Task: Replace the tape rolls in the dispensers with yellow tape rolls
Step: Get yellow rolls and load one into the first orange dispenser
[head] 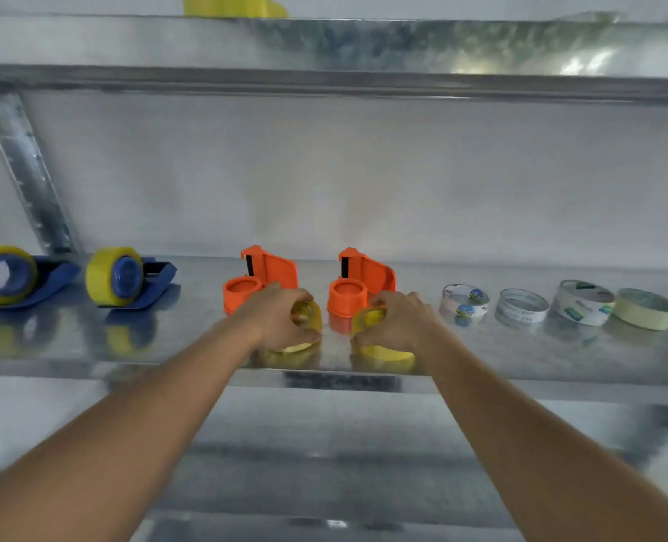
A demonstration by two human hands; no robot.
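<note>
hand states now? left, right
Left hand: gripping a yellow roll, tilted up over another one lying on the shelf.
Right hand: gripping a yellow roll, same setup.

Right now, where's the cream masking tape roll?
Head view: the cream masking tape roll lies flat at the far right of the metal shelf, beside the white printed roll.

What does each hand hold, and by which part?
Left hand grips a yellow tape roll by its rim; right hand likewise grips another yellow roll.
</note>
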